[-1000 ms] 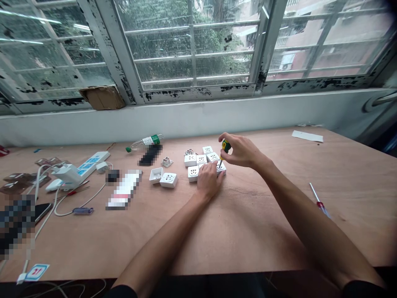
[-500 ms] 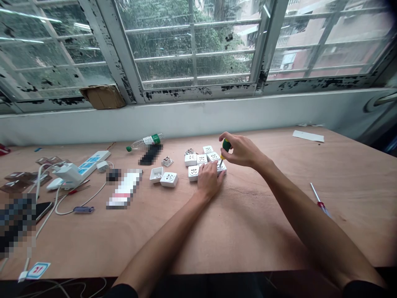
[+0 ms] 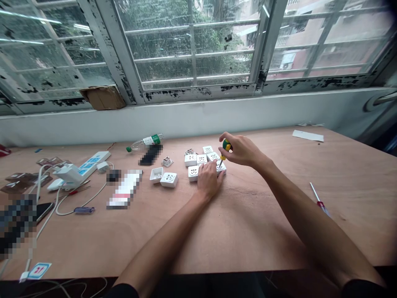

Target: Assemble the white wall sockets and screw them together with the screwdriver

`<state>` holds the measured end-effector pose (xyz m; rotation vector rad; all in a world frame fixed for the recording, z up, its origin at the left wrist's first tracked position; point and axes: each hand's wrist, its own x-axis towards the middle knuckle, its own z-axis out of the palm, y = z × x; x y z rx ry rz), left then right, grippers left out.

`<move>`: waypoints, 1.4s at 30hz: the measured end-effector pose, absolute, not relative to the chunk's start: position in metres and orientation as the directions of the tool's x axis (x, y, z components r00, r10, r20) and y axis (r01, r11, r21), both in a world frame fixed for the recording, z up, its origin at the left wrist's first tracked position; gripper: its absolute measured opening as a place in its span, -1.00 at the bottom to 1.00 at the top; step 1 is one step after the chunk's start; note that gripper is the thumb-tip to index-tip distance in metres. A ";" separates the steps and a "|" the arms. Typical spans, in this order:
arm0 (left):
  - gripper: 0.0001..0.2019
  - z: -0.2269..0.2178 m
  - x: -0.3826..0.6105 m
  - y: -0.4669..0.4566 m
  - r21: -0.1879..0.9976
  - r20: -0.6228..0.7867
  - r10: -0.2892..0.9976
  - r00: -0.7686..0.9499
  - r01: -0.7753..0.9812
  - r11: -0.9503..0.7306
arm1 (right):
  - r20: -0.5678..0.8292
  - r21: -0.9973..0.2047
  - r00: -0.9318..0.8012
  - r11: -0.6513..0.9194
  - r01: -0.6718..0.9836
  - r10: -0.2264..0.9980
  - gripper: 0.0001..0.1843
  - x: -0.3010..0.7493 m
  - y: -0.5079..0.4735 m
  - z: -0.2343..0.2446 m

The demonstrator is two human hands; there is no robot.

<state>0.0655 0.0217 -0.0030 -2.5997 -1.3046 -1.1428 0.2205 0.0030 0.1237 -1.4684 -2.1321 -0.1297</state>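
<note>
My right hand (image 3: 240, 150) is closed on a green and yellow screwdriver (image 3: 227, 145), its shaft pointing down at the face of a white wall socket (image 3: 221, 166). That socket lies at the right end of a cluster, and my left hand (image 3: 209, 179) grips it against the table, thumb along its near side. Several more white sockets (image 3: 193, 173) lie flat around my left fingers. Further left are an open white socket box (image 3: 156, 175), a closed socket (image 3: 169, 179) beside it, and a loose socket insert (image 3: 167, 161) with its inner parts showing.
A second screwdriver (image 3: 319, 199) lies to the right on the wooden table (image 3: 248, 236). Leftward are a plastic bottle (image 3: 145, 142), a power strip (image 3: 93, 162) with cables, and a small clear-handled tool (image 3: 84, 210). A white strip (image 3: 308, 135) lies at the back right.
The screwdriver's handle has turned in my right fingers, showing more yellow. My right fingers have shifted slightly; my left hand stays in place on the socket.
</note>
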 end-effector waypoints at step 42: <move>-0.57 -0.004 0.065 0.019 0.263 0.594 0.709 0.379 0.742 -0.617 | 0.558 -0.258 0.060 0.104 0.961 0.828 -0.71 0.241 0.018 0.115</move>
